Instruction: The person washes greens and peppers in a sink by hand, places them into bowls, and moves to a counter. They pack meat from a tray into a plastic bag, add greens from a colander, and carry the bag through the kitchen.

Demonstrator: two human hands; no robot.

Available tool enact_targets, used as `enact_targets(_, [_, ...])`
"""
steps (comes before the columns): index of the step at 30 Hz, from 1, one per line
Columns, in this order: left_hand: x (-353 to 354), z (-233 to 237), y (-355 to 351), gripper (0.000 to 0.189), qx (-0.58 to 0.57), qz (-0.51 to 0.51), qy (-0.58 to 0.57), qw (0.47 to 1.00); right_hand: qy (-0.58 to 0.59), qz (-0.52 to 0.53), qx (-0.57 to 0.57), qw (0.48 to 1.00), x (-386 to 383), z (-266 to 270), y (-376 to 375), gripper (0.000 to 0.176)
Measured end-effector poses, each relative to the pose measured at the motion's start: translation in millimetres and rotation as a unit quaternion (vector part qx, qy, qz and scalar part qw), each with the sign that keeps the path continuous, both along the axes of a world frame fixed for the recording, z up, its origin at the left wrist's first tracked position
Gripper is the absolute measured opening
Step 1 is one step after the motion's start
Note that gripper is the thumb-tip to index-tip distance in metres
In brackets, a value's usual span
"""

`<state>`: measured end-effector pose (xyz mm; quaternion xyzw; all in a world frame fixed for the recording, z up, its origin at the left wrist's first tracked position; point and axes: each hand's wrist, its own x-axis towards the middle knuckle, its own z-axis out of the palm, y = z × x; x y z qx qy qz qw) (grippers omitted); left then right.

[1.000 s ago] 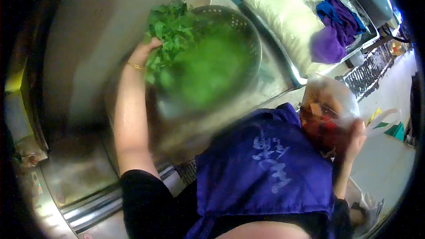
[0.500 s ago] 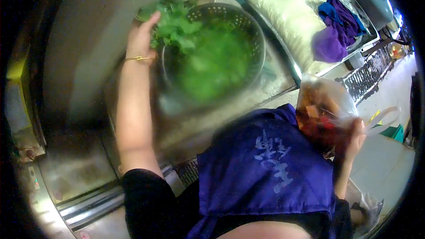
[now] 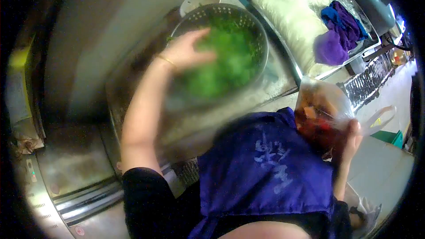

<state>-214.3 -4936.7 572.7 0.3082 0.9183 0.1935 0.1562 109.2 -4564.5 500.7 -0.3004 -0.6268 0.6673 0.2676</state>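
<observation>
My left hand (image 3: 188, 51) reaches over the left side of a round metal colander (image 3: 264, 57), its thumb and fingers spread at the leafy greens (image 3: 230, 57) inside. Motion blurs the greens and the fingertips. A thin yellow band circles the left wrist. At the right, my right hand (image 3: 352, 139) is closed on a clear plastic bag (image 3: 321, 108) with red and orange-brown food in it. The bag hangs beside the purple apron (image 3: 265, 163), and its loose handle loops out to the right.
A white bowl (image 3: 199, 1) sits behind the colander. At the upper right a tray (image 3: 374, 40) holds a pale, plastic-covered mass (image 3: 287, 13) and purple and blue cloths (image 3: 338, 33). A green container (image 3: 389, 137) is at the far right.
My left hand has moved right and down from the colander's left rim to over its inside, and the bunch of leaves it held has left it. My right hand stays on the bag.
</observation>
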Motion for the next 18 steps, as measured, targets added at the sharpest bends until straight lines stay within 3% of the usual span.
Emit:
enact_targets(3, [-6.8,-7.6,1.6,0.057,0.249,0.136,-0.094,0.954,-0.037,0.023,-0.021,0.999,4.6,12.2,-0.7,0.025])
enact_targets(4, [-7.5,-12.2,0.9,0.051,0.267,0.133,-0.085,0.951,-0.035,0.026,-0.02,0.999,5.8,11.5,0.0,0.025])
enact_targets(7, [-1.2,-18.7,1.3,0.053,0.214,0.125,0.006,0.969,-0.035,0.032,-0.016,0.999,4.1,6.9,0.7,0.024])
enact_targets(8, [3.1,-24.4,5.0,0.057,0.243,0.05,0.092,0.965,-0.042,0.026,-0.012,0.999,4.8,6.2,0.1,0.024])
enact_targets(9, [6.1,-24.8,1.1,0.059,0.198,0.007,0.148,0.969,-0.049,0.019,-0.007,0.999,6.1,5.6,-0.1,0.024])
enact_targets(11, [18.9,-17.4,-1.5,0.059,0.125,0.109,0.061,0.984,-0.044,0.012,-0.003,0.999,7.2,3.6,-0.1,0.024])
enact_targets(14, [39.8,-3.0,5.5,0.055,0.223,0.267,-0.049,0.936,-0.02,0.008,-0.021,1.0,5.6,3.5,-5.0,0.029])
enact_targets(15, [39.0,-18.2,1.6,0.048,0.339,0.185,-0.006,0.923,-0.009,0.01,-0.029,0.999,5.4,3.8,-6.8,0.032])
enact_targets(16, [34.5,-27.2,-10.7,0.044,0.251,0.09,0.123,0.956,-0.008,0.027,-0.027,0.999,7.3,2.9,-5.8,0.032])
enact_targets(17, [34.0,-25.0,-18.2,0.041,0.154,-0.005,0.248,0.957,-0.007,0.045,-0.025,0.999,9.6,1.4,-2.9,0.032])
enact_targets(18, [39.7,-27.7,-23.0,0.034,0.203,0.052,0.136,0.968,-0.008,0.064,-0.022,0.998,9.5,2.4,-0.8,0.033])
